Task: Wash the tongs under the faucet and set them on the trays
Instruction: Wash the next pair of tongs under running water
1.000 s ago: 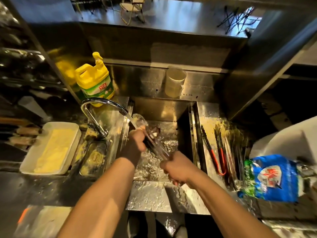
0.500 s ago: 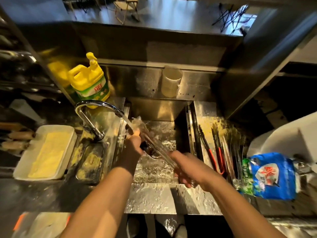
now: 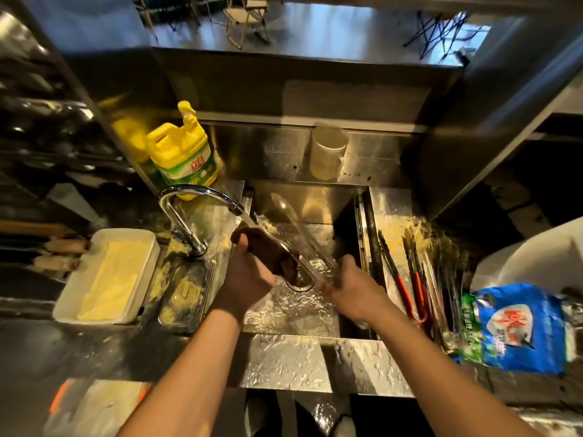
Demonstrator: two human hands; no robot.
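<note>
Writing: the yellow detergent jug [image 3: 183,152] at the back left of the bench [image 3: 315,364] carries a green-and-white label with a red logo; the characters are too small to read. The blue bag [image 3: 517,329] at the right edge shows red characters on a white shield and a green side strip of print, likewise not legible.

Task item: the tongs [image 3: 303,244] are over the sink [image 3: 293,307], under the stream from the faucet [image 3: 195,200]. They are motion-blurred. Their long axis runs diagonally, tips pointing up and left towards the back wall of the sink, handle end down and right at the right hand.

Hands: the right hand [image 3: 350,288] is closed around the handle end of the tongs. The left hand [image 3: 252,269] is closed on a dark scrubbing pad [image 3: 268,250] pressed against the tongs just below the water stream.

Other items: further tongs with red handles [image 3: 407,285] lie lengthwise on the tray [image 3: 391,222] right of the sink, among yellow residue. A white tub [image 3: 107,275] of pale yellow contents stands left of the faucet. A pale cup [image 3: 328,152] stands behind the sink.
</note>
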